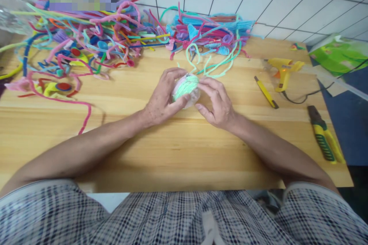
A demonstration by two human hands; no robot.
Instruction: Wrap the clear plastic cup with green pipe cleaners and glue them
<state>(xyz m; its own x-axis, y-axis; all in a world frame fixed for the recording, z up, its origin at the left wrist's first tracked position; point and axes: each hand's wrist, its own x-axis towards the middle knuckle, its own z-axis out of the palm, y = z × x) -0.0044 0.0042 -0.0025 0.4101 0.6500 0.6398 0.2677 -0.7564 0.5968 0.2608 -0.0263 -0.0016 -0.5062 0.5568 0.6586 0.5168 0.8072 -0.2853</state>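
A small rounded object (pixel 186 86), wrapped in mint-green and pale lilac fuzzy strands with a clear, shiny part at its lower right, sits between my hands. My left hand (pixel 163 97) is closed around its left side, thumb across the front and fingers over the back. At its right edge, the fingertips of my right hand (pixel 216 103) touch the green strands, while the thumb stands apart below. Whether a strand is pinched there is hard to make out. Just behind lie loose mint-green pipe cleaners (pixel 221 69), some curled.
Tangled coloured pipe cleaners (pixel 94 42) cover the back left, with bundled ones (pixel 212 30) against the tiled wall. To the right lie a yellow glue gun (pixel 284 71) with its cord, a yellow utility knife (pixel 266 92) and pliers (pixel 323 138). A green package (pixel 339 55) stands beyond.
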